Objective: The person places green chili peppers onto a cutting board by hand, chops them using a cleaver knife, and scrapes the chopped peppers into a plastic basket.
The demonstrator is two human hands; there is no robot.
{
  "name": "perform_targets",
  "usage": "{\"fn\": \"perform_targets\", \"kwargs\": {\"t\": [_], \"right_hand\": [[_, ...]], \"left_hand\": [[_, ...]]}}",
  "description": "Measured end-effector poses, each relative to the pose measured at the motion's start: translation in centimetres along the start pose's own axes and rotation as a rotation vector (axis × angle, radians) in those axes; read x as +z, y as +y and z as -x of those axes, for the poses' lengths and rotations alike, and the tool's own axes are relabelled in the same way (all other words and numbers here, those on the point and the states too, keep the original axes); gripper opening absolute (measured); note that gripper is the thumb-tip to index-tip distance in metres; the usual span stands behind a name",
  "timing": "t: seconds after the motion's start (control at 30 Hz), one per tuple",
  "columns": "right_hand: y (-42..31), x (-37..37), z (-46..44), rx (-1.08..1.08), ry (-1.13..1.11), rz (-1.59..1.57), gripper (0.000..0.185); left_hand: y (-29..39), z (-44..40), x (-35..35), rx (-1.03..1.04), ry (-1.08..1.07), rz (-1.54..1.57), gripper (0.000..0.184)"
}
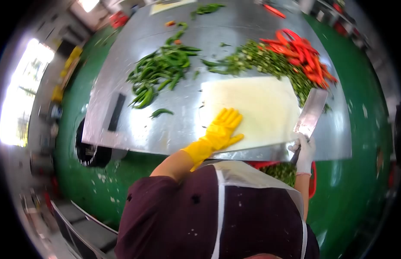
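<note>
My left hand (221,129), in a yellow rubber glove, lies on the left part of a white cutting board (263,108) with its fingers stretched out. In a white glove, my right hand (305,151) is wrapped round the dark handle of a cleaver (312,113). The wide blade points away from me, beside the board's right edge. Beyond the board spreads a heap of chopped green peppers (261,58), running down its right side. Red peppers (304,54) are piled at the far right of that heap. Whole green peppers (161,69) lie to the left.
All this rests on a metal table (179,129). A dark bar (117,112) lies near its left edge. Below the front edge, a red basket (312,179) holds green pieces. A black bin (93,149) stands at the left corner, and another pale board (170,6) lies at the far end.
</note>
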State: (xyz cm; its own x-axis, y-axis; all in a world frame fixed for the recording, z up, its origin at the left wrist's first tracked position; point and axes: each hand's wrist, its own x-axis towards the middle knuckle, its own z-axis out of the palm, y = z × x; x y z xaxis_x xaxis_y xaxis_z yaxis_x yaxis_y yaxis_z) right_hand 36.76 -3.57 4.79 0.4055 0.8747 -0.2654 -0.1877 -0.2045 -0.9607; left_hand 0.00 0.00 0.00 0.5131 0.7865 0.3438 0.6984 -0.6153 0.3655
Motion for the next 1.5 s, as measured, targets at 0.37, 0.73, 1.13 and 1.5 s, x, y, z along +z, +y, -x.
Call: {"fn": "perform_targets", "kwargs": {"t": [0.37, 0.73, 1.13, 1.5], "right_hand": [[-3.3, 15.2, 3.8, 0.079, -0.273, 0.428, 0.023], [1.6, 13.2, 2.5, -0.017, -0.206, 0.824, 0.048], [2.0, 15.4, 2.6, 0.121, 0.006, 0.896, 0.029], [1.7, 15.9, 3.1, 0.152, 0.04, 0.92, 0.031]], "left_hand": [[-8.3, 6.5, -7.7, -0.181, 0.231, 0.086, 0.065], [-23.3, -0.9, -13.6, -0.399, 0.624, 0.063, 0.059], [-37.3, -10.7, -16.6, -0.565, 0.134, -0.266, 0.071], [-31.0, -6.8, -18.0, -0.336, 0.002, 0.221, 0.051]]}}
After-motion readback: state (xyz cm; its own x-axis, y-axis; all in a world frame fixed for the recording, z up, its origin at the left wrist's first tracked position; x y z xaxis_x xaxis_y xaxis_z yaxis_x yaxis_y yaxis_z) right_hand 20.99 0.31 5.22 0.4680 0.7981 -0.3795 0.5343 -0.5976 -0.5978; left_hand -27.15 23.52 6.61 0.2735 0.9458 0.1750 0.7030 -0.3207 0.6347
